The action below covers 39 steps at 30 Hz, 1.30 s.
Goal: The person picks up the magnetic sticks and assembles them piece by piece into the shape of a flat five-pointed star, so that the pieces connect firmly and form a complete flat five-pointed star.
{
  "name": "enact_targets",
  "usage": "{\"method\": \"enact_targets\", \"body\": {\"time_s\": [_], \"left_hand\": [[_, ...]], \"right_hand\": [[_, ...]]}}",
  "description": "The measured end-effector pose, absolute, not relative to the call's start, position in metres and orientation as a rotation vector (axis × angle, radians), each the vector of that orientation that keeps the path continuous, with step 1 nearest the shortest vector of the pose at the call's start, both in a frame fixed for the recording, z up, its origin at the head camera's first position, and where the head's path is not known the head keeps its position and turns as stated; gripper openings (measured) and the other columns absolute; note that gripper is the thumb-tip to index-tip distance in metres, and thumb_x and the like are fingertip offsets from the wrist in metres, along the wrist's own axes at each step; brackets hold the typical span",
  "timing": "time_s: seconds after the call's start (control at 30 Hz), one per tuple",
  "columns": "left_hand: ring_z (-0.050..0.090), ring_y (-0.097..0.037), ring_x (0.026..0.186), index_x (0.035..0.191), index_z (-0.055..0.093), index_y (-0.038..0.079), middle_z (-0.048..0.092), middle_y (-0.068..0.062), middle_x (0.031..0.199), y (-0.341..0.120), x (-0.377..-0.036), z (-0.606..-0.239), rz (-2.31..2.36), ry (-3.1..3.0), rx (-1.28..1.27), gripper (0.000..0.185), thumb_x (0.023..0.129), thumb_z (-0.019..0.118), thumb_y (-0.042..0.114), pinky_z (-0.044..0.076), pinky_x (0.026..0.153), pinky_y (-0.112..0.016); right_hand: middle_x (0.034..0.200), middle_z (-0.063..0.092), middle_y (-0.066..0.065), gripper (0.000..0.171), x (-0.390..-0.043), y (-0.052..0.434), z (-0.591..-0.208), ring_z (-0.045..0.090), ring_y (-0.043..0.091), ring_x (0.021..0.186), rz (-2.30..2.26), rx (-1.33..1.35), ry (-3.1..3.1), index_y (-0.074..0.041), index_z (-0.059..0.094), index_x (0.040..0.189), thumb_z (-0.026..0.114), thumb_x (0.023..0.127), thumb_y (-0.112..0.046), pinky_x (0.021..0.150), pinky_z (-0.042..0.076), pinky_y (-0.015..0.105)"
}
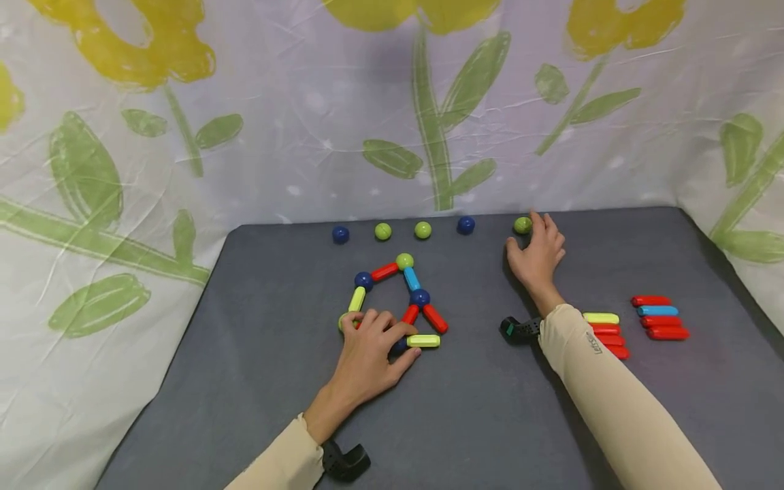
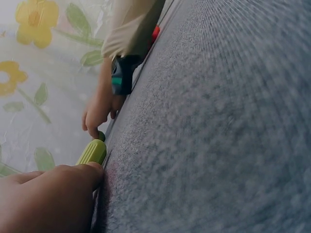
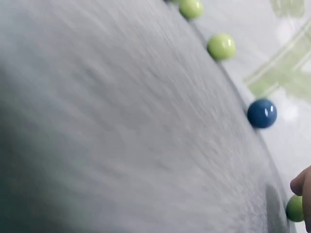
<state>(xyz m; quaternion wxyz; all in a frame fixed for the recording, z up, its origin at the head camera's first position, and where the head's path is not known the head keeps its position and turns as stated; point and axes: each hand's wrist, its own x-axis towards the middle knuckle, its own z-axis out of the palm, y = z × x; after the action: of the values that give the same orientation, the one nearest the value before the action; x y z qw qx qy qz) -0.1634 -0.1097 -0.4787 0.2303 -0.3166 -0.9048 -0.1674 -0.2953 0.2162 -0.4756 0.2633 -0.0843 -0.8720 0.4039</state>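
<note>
A flat figure of magnetic rods and balls point(image 1: 412, 278) lies on the grey table point(image 1: 465, 408). My left hand point(image 1: 380, 327) rests on its lower left part, fingers lying over a green ball point(image 1: 343, 320) and a blue ball point(image 1: 398, 347), thumb beside a yellow-green rod point(image 1: 423, 340). The left wrist view shows a finger touching that rod point(image 2: 92, 151). My right hand point(image 1: 529, 235) is at the far edge, fingers loosely spread, its fingertips touching a lone green ball point(image 1: 523, 224) that sits on the table. That ball point(image 3: 294, 208) shows beside a fingertip point(image 3: 301, 184) in the right wrist view.
Several loose balls line the far edge: blue point(image 1: 340, 235), green point(image 1: 382, 231), green point(image 1: 422, 230), blue point(image 1: 465, 224). Two stacks of spare rods lie at the right, one point(image 1: 601, 318) by my right forearm, another point(image 1: 660, 321) further right. A flowered cloth point(image 1: 184, 170) surrounds the table.
</note>
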Motion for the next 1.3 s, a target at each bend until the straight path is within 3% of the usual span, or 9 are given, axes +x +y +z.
{"method": "enact_targets", "body": {"time_s": [0.17,0.3,0.63,0.8,0.97,1.3], "left_hand": [[0.048,-0.015,0.083,0.104,0.072,0.031,0.059,0.006,0.088,-0.109,-0.164,-0.479,-0.494,-2.492,-0.866,0.021,0.087,0.079,0.042,0.027,0.095,-0.059],[0.048,-0.015,0.083,0.103,0.072,0.031,0.059,0.006,0.087,-0.109,-0.163,-0.479,-0.510,-2.487,-0.852,0.022,0.085,0.080,0.041,0.027,0.096,-0.060],[0.048,-0.015,0.082,0.101,0.072,0.030,0.058,0.006,0.085,-0.108,-0.162,-0.480,-0.511,-2.469,-0.837,0.022,0.085,0.081,0.042,0.028,0.095,-0.061],[0.049,-0.016,0.082,0.101,0.072,0.031,0.059,0.006,0.086,-0.109,-0.163,-0.480,-0.506,-2.468,-0.842,0.022,0.085,0.081,0.043,0.029,0.095,-0.062],[0.048,-0.015,0.082,0.103,0.073,0.031,0.059,0.006,0.086,-0.109,-0.163,-0.482,-0.511,-2.485,-0.835,0.022,0.086,0.080,0.043,0.027,0.096,-0.063],[0.048,-0.015,0.082,0.100,0.073,0.030,0.059,0.006,0.086,-0.109,-0.164,-0.482,-0.512,-2.480,-0.817,0.023,0.083,0.082,0.043,0.026,0.097,-0.061]], "right_hand": [[0.144,0.054,0.024,0.045,-0.303,0.222,-0.475,0.040,0.047,0.128,1.023,-0.175,-2.449,-0.009,0.056,0.144,0.059,0.100,-0.017,0.101,0.022,0.062],[0.135,0.063,0.022,0.039,-0.298,0.220,-0.474,0.044,0.045,0.119,1.039,-0.075,-2.484,-0.009,0.062,0.138,0.061,0.101,-0.019,0.097,0.023,0.059],[0.129,0.066,0.024,0.037,-0.275,0.209,-0.477,0.046,0.044,0.113,1.085,0.181,-2.473,-0.003,0.065,0.132,0.068,0.097,-0.014,0.098,0.023,0.062],[0.121,0.068,0.021,0.036,-0.256,0.197,-0.479,0.049,0.038,0.106,1.069,0.248,-2.488,-0.003,0.069,0.126,0.073,0.094,-0.019,0.090,0.028,0.053],[0.101,0.069,0.012,0.032,-0.233,0.185,-0.481,0.050,0.026,0.089,1.109,0.343,-2.512,-0.007,0.073,0.116,0.080,0.088,-0.022,0.082,0.028,0.039],[0.085,0.065,-0.008,0.028,-0.193,0.171,-0.479,0.054,0.011,0.080,1.305,0.733,-2.518,-0.024,0.071,0.092,0.092,0.074,-0.021,0.082,0.033,0.033]]}}
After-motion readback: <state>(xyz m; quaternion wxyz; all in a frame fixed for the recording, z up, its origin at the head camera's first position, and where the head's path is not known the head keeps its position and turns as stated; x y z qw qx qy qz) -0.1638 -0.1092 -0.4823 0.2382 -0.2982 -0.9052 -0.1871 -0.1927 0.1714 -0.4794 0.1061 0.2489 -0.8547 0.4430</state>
